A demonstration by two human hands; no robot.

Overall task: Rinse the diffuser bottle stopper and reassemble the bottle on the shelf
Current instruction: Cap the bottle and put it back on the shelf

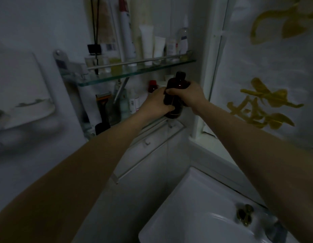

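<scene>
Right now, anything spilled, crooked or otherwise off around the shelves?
Nothing stands out. Both hands, left and right, grip the dark brown bottle upright at the lower shelf. Tubes and bottles on the upper glass shelf stand upright; no spill shows, though the frame is dim.

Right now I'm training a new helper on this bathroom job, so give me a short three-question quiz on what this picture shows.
1. True or false: only one hand holds the bottle.
2. The bottle is: A) in the sink, B) by the lower shelf, C) on the upper shelf.
3. What pokes up from the small jar at the upper shelf's left end?

Key: 1 false, the left hand and right hand both grip it. 2 B. 3 dark reeds.
</scene>
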